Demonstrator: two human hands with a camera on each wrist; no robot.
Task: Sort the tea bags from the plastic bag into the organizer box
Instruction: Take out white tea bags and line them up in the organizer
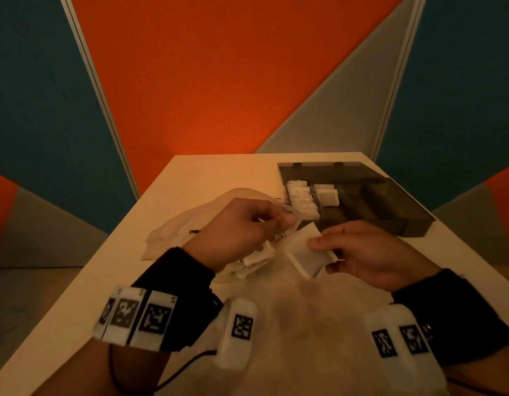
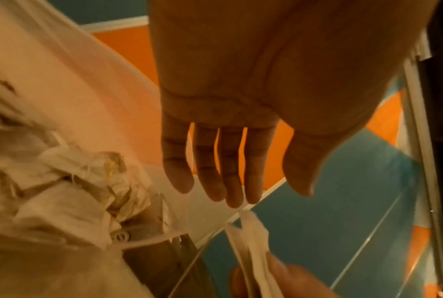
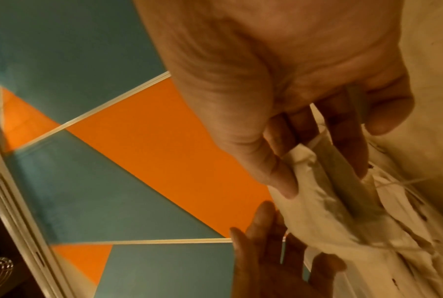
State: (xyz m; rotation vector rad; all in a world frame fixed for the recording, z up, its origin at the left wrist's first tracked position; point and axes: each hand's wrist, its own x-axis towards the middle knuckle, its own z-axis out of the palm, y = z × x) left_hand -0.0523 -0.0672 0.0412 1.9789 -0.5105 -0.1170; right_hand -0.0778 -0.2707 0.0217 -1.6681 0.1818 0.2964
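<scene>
A pale worktop (image 1: 207, 178) runs from the near edge toward 12 o'clock, its far edge meeting the wall. Behind it the wall is made of large felt-like panels: a broad orange panel (image 1: 224, 67) fills 12 o'clock, a teal panel (image 1: 39, 90) stands at 10 o'clock, and another teal panel (image 1: 465, 81) at 2 o'clock. A grey wedge (image 1: 339, 115) sits between orange and teal at 1 o'clock. Slim pale trim strips (image 1: 90, 81) divide the panels. Smaller orange and grey wedges appear low at 9 and 3 o'clock. The light is dim and warm, tinting the worktop yellowish.
</scene>
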